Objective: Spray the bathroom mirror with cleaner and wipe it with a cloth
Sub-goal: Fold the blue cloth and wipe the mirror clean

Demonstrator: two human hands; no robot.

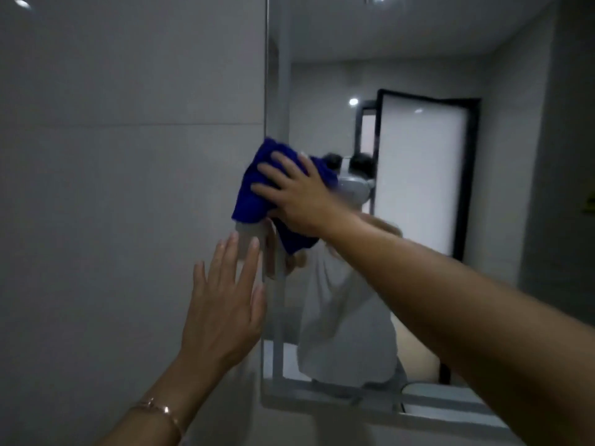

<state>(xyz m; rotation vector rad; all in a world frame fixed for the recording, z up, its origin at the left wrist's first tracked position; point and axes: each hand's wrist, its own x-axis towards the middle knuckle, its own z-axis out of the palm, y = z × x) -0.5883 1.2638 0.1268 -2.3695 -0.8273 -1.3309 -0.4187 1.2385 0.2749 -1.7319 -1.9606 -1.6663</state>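
Nearest to us, one thin bracelet [161, 408] circles the left wrist at the bottom of the view. Above it the left hand [222, 304] is raised with its fingers straight, slightly apart and pointing up, its back towards us. It holds nothing and sits in front of the grey tiled wall [128, 156], just beside the mirror's left edge. We cannot tell whether the palm touches the wall.

The right arm reaches in from the lower right, up and to the left. At its end the right hand [296, 194] lies flat with its fingers spread and nearly straight, pressing one blue cloth [254, 194] against the glass. The thumb is hidden.

The cloth is bunched, and its long axis runs roughly top to bottom, leaning a little to the right as it goes down. The upper end is at the mirror's left edge and the loose lower end hangs down below the wrist.

We count one mirror [322, 117], and its tall left edge runs vertically. The picture is soft with blur. In the reflection we make out the person's pale top and one bright door panel [421, 175] in a dark frame.
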